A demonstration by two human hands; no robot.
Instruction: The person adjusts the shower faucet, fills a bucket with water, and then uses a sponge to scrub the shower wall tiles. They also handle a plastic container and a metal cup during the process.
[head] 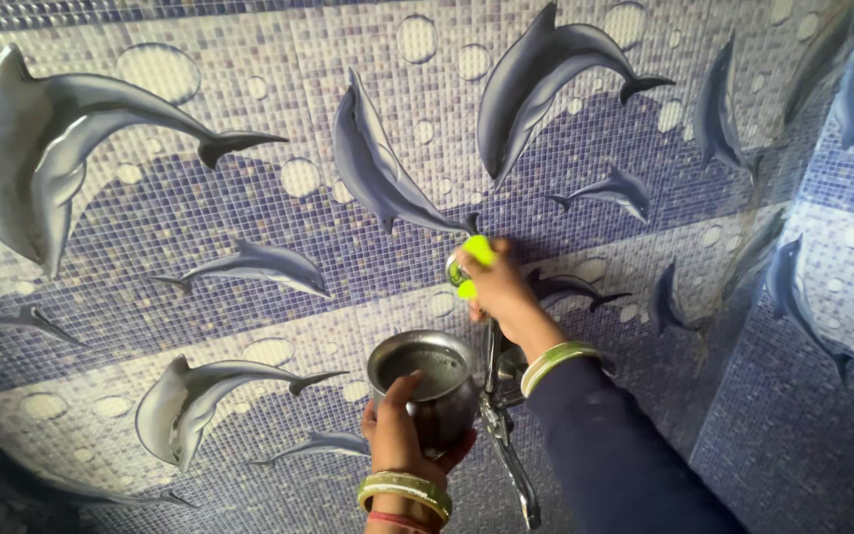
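Note:
My left hand (399, 430) grips a small round steel pot (425, 381) from below, holding it close to the tiled wall. The pot's mouth faces me and its inside looks grey. My right hand (501, 292) is closed on a tap knob with bright green parts (474, 259) fixed to the wall just above the pot. A metal tap pipe (504, 435) runs down from under that hand, right beside the pot. Green bangles ring both wrists, and a dark blue sleeve covers my right forearm.
The wall (249, 208) is covered in blue and white mosaic tiles with printed grey dolphins and bubbles. At the right a second tiled wall (822, 396) meets it in a corner.

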